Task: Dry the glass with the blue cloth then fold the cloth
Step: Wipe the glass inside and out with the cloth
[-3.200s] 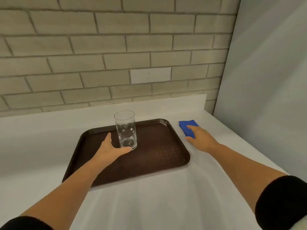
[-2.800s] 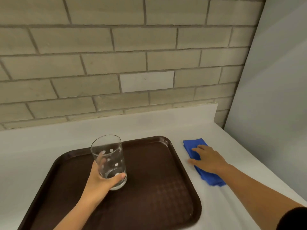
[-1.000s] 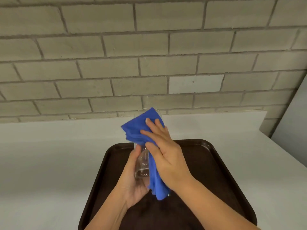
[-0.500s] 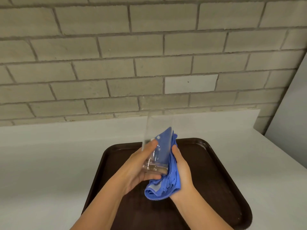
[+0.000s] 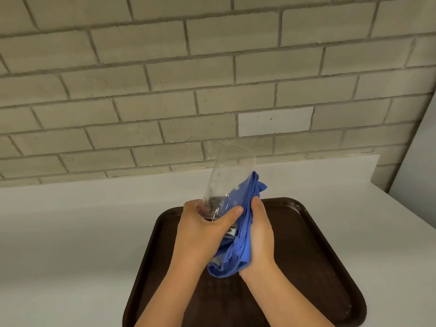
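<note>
A clear tall glass (image 5: 230, 175) with white spots is held in the air above the tray, tilted with its mouth up and to the right. My left hand (image 5: 203, 232) is wrapped round its base. The blue cloth (image 5: 240, 234) is bunched against the glass's right and lower side, hanging in folds below the base. My right hand (image 5: 260, 234) presses the cloth to the glass from the right. Part of the cloth shows through the glass wall.
A dark brown tray (image 5: 318, 267) lies on the white counter (image 5: 70, 232) under my hands. A brick wall (image 5: 165, 79) rises behind, and a pale grey panel (image 5: 422, 166) closes the right side.
The cloth has slid down from over the glass's mouth to its right side and base. The upper half of the glass is now bare, and the glass has tipped a little further right.
</note>
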The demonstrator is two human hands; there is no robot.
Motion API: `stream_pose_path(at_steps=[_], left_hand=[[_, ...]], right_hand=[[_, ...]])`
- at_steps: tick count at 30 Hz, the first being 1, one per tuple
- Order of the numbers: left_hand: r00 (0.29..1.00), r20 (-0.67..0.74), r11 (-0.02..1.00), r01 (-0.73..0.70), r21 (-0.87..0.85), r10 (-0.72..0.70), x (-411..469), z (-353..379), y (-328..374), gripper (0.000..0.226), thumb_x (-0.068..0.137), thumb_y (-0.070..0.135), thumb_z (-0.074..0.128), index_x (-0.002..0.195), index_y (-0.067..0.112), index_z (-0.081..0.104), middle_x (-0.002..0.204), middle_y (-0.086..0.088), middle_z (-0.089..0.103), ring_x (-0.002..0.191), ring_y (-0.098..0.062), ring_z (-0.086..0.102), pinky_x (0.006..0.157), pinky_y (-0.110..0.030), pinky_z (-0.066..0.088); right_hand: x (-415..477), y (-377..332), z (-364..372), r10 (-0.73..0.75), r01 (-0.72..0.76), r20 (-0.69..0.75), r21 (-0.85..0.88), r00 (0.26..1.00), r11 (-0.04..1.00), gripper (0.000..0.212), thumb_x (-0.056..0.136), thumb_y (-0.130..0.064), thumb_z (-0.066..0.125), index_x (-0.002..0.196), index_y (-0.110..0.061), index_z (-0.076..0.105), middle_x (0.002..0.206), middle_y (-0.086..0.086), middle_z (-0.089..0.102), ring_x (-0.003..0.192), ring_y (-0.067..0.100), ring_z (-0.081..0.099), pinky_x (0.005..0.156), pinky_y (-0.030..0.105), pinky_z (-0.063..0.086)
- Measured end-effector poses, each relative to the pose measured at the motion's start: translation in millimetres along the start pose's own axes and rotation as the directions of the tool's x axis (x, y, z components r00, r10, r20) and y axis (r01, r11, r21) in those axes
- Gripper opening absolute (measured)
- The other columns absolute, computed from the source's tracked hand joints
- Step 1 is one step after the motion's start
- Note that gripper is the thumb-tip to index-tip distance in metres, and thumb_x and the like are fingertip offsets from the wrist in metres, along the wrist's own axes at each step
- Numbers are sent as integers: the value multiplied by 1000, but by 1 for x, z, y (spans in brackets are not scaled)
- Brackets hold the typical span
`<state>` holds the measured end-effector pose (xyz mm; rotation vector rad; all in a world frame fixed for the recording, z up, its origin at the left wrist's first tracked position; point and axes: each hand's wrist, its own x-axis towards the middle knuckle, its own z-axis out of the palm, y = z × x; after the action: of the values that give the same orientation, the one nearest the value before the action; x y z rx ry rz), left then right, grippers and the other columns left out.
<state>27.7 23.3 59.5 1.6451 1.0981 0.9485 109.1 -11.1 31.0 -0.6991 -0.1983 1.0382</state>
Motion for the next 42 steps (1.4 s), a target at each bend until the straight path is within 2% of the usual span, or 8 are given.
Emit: stream_pose_path(at_steps=[6,10,16,28,30,34,38,42], left_hand=[[980,193,961,101,-258,-51,2,-15,2,70,45,54,81,103,18,63,92,-3,74,84,-17,71,73,-31,57],[911,411,831,241,-500,-17,1,-23,3,42,57,50,70,89,23,75,80,2,76,76,-11,72,59,-22,55],[889,458,632,345,-694,18,1,-24,-7,34,65,41,69,90,19,75,85,-6,77,81,-18,72,64,-34,59],[866,496,534,445,-719,-55,-1,-23,-20,45,53,39,73,80,3,76,84,-20,75,77,-30,73,58,-39,59],[870,493,563,420,-712,-26,3,-24,-21,42,54,41,73,79,7,76,81,-13,76,74,-24,73,59,-34,59],[862,508,604,402,-688,5,7,-25,-19,39,54,41,73,82,14,77,76,-8,77,71,-20,73,57,-30,58],[869,494,605,381,-699,24,4,-22,-17,35,55,41,72,79,16,77,79,-8,77,74,-21,73,58,-33,59],[862,505,577,437,-690,-48,0,-18,-17,57,52,39,80,93,2,68,86,-21,74,75,-33,72,56,-40,59]], right_hand=[[-18,-9,14,-284,355,225,-414,932,838,34,86,-43,41,119,-44,49,116,4,63,103,23,63,92,46,50],[-32,-7,15,-364,604,492,-533,791,593,34,83,-45,38,108,-68,35,140,-31,29,126,-16,30,100,3,29],[-13,-20,29,-310,804,750,-588,585,95,41,87,-46,35,126,-49,24,143,-35,2,139,-4,-9,107,3,-3],[7,-33,46,-219,438,391,-656,894,615,42,93,-39,34,134,-44,28,147,-10,33,129,6,38,102,21,32],[-4,-27,37,-236,457,401,-653,885,604,40,92,-38,36,128,-52,28,138,-10,45,113,-5,51,92,11,41],[-31,-5,24,-287,661,596,-650,750,376,52,90,-35,45,125,-62,18,143,-42,3,122,-28,16,88,-8,23],[-6,-28,45,-282,666,604,-688,745,288,54,91,-34,42,133,-52,12,151,-27,-4,140,1,10,109,18,22],[20,-53,61,-263,466,385,-738,885,488,48,94,-35,32,140,-34,17,154,-5,16,138,15,24,107,29,24]])
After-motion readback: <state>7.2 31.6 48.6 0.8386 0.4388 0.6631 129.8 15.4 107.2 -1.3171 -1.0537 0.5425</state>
